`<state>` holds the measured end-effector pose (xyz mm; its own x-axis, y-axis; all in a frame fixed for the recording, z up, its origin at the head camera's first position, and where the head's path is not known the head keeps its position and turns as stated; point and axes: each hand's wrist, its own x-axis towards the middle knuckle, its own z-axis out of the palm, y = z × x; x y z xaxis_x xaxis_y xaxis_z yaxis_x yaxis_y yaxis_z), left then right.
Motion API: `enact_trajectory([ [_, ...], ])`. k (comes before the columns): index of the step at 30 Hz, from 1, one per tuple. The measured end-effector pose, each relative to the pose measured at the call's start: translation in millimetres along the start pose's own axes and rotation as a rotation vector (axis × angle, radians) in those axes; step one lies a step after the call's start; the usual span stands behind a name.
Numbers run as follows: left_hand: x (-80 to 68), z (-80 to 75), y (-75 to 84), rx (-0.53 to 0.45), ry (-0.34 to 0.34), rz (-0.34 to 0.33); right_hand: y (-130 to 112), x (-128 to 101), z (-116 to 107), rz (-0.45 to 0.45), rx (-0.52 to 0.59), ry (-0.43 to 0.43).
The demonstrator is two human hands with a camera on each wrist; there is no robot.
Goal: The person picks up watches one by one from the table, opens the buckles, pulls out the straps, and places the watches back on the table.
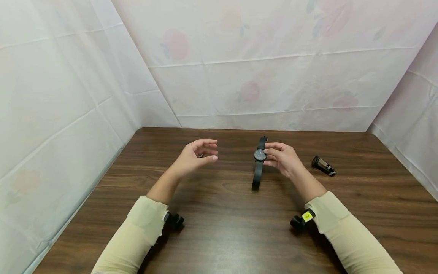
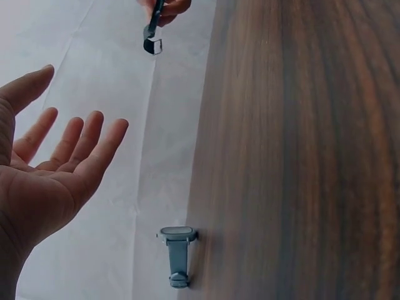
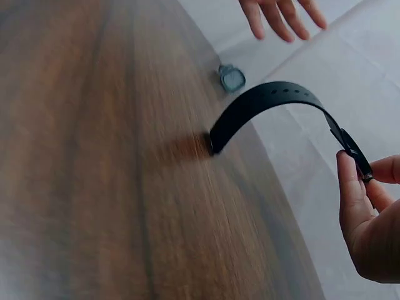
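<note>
Watch (image 1: 259, 161): black strap, dark round face; held upright above the middle of the table (image 1: 219, 236), toward its far edge, lower strap tip on or just above the wood.
Head view, right hand (image 1: 283, 159): fingers and thumb pinch the watch at the case; wrist raised off the table.
Head view, left hand (image 1: 196, 156): holds nothing, fingers loosely curved, palm turned toward the watch; well apart from it.
Head view, second item: clasp piece (image 1: 323, 166), small and dark, lies near the right edge of the table, beside the right hand, untouched.
Left wrist view, left hand (image 2: 47, 175): palm up, fingers spread and straight, nothing in it.
Left wrist view, watch (image 2: 153, 28): seen far off at the top of the picture, pinched by the right hand's fingertips (image 2: 169, 9).
Left wrist view, other: a grey watch-like item (image 2: 178, 253) shows at the table's edge line; whether this is the clasp piece I cannot tell.
Right wrist view, watch (image 3: 269, 106): strap arcs from the fingertips down to the table (image 3: 94, 187); tip at the wood with a shadow under it.
Right wrist view, right hand (image 3: 369, 212): thumb and fingers nip the near end of the watch.
Handling note (judgement): grip at the case, not the strap alone, keeps the face from swinging; bring the free hand under the hanging strap to steady it.
</note>
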<state>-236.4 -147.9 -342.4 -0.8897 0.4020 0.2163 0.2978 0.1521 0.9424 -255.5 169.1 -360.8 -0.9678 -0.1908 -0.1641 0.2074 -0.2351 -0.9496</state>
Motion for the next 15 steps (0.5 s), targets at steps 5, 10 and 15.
enact_trajectory([
  [5, 0.4, -5.9, -2.1, -0.004, 0.031, -0.035, 2, 15, -3, 0.024, -0.073, 0.014],
  [10, 0.5, -9.9, -5.6, -0.016, 0.07, -0.085, 6, 28, -6, 0.058, -0.175, 0.02],
  [15, 1.2, -11.9, -8.8, -0.068, 0.087, -0.104, 9, 36, -9, 0.089, -0.245, 0.015],
])
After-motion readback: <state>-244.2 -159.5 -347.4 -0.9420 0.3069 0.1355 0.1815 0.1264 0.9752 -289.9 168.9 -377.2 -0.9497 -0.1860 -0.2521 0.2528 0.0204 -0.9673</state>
